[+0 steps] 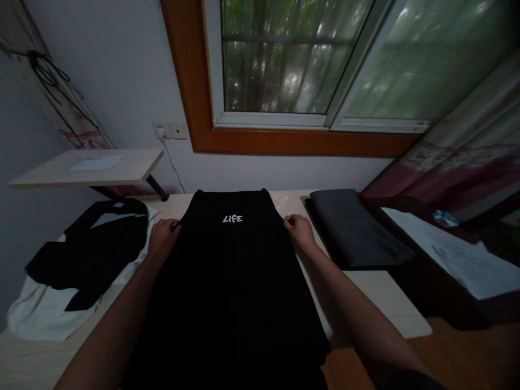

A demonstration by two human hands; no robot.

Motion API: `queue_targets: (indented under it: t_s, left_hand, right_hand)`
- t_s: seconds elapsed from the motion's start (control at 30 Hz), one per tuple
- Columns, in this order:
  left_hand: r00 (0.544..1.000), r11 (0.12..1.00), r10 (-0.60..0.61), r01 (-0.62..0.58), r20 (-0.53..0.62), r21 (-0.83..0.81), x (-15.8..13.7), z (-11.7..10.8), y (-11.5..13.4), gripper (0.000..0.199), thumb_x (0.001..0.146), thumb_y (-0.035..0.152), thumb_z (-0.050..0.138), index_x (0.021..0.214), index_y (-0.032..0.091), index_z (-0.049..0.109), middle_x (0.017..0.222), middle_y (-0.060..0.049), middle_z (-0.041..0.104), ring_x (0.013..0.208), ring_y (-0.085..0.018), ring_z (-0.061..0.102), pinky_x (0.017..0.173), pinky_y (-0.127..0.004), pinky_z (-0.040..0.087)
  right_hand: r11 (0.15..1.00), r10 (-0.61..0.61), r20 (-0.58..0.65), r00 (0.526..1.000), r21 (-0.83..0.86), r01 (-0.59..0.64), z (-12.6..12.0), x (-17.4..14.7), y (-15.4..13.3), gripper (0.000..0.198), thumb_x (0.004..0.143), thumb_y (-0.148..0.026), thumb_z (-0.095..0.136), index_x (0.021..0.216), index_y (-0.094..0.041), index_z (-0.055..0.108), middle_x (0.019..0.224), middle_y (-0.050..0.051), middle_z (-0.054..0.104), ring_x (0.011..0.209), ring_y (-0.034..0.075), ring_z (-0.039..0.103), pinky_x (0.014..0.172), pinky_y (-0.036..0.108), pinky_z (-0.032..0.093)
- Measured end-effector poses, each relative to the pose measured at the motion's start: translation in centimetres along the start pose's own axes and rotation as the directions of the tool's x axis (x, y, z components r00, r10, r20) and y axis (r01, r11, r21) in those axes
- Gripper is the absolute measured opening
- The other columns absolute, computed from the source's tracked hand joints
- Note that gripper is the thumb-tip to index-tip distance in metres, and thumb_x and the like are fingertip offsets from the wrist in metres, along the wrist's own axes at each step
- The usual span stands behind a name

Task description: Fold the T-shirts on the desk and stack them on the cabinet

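A black garment (235, 281), which looks like a T-shirt, lies spread over the table with its sides drawn in. Small white lettering shows near its far end, and its near end runs out of the picture at the bottom. My left hand (163, 238) pinches its left edge near the far end. Opposite, my right hand (299, 232) pinches the right edge at about the same height. Both hands are closed on the cloth, with the fabric lying flat between them.
Black and white clothes (97, 244) lie in a loose pile at the left, below a raised wooden shelf (134, 162). Folded dark grey cloth (353, 227) sits at the right on the pale table (390, 298). Beyond it, a paper sheet (455, 254) rests on a dark surface.
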State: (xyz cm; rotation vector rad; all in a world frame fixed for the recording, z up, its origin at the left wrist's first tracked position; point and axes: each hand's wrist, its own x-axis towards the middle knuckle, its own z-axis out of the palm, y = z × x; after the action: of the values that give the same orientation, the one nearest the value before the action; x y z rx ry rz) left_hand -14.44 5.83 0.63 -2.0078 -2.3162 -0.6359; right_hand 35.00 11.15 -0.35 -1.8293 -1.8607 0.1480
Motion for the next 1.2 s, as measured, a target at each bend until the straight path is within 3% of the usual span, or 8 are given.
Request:
queue_targets:
  t_s: [0.27,0.63,0.87,0.93,1.03,1.1,1.2]
  left_hand:
    - [0.999,0.996,-0.026,0.022,-0.036,-0.091,1.7,0.6,0.1,0.030,0.089,0.037,0.053,0.105,0.020,0.072,0.104,-0.009,0.072,0.100,-0.026,0.064,0.096,-0.039,0.048]
    - [0.995,0.997,-0.072,0.069,-0.075,-0.036,5.4,2.0,1.0,0.025,0.091,0.034,0.054,0.104,0.021,0.071,0.103,-0.010,0.071,0.104,-0.027,0.063,0.102,-0.044,0.044]
    - [0.988,0.995,-0.090,0.093,-0.127,0.024,4.7,1.7,2.5,0.029,0.090,0.032,0.054,0.112,0.020,0.070,0.116,-0.014,0.065,0.116,-0.033,0.055,0.099,-0.048,0.045]
    - [0.984,0.997,-0.022,0.034,-0.176,0.067,3.9,1.4,3.7,0.031,0.090,0.030,0.054,0.115,0.020,0.070,0.122,-0.016,0.063,0.119,-0.036,0.053,0.099,-0.051,0.045]
    - [0.959,0.980,0.192,-0.178,-0.207,0.085,2.8,1.5,6.8,0.033,0.091,0.026,0.052,0.118,0.019,0.070,0.129,-0.015,0.062,0.125,-0.034,0.052,0.108,-0.052,0.041]
    - [0.930,0.950,0.312,-0.305,-0.192,0.070,2.1,1.9,9.4,0.036,0.093,0.024,0.049,0.123,0.018,0.069,0.135,-0.015,0.061,0.132,-0.032,0.050,0.116,-0.051,0.034]
    - [0.914,0.928,0.372,-0.369,-0.161,0.047,1.1,3.3,13.4,0.041,0.094,0.024,0.048,0.131,0.016,0.065,0.144,-0.014,0.058,0.143,-0.032,0.042,0.122,-0.054,0.026]
  right_hand:
    - [0.999,-0.045,-0.010,0.999,-0.019,0.045,0.6,1.8,0.3,0.023,0.091,-0.031,0.054,0.090,-0.020,0.074,0.096,0.009,0.076,0.092,0.025,0.065,0.090,0.035,0.046]
    - [0.989,0.012,0.005,1.000,-0.145,-0.011,1.4,5.8,-1.2,0.029,0.094,-0.029,0.052,0.102,-0.016,0.076,0.105,0.014,0.074,0.101,0.027,0.064,0.095,0.037,0.044]
    - [0.978,0.041,-0.021,0.999,-0.202,-0.044,0.9,5.5,-2.3,0.027,0.096,-0.029,0.053,0.104,-0.013,0.074,0.108,0.017,0.070,0.104,0.029,0.059,0.093,0.037,0.043]
    - [0.973,0.035,-0.090,0.995,-0.226,-0.055,0.7,4.8,-3.3,0.028,0.096,-0.028,0.052,0.106,-0.013,0.073,0.111,0.018,0.067,0.107,0.031,0.056,0.092,0.040,0.043]
    - [0.976,-0.049,-0.182,0.982,-0.216,0.008,0.8,3.7,-6.1,0.031,0.093,-0.025,0.052,0.116,-0.013,0.070,0.119,0.020,0.063,0.113,0.033,0.052,0.093,0.043,0.044]
    - [0.980,-0.145,-0.174,0.974,-0.158,0.118,1.5,2.9,-8.7,0.035,0.094,-0.022,0.050,0.123,-0.013,0.068,0.124,0.019,0.063,0.115,0.033,0.053,0.097,0.044,0.044]
    - [0.961,-0.275,-0.120,0.954,-0.061,0.269,3.4,1.5,-13.2,0.040,0.096,-0.020,0.045,0.130,-0.012,0.064,0.138,0.017,0.059,0.128,0.030,0.052,0.112,0.043,0.038]
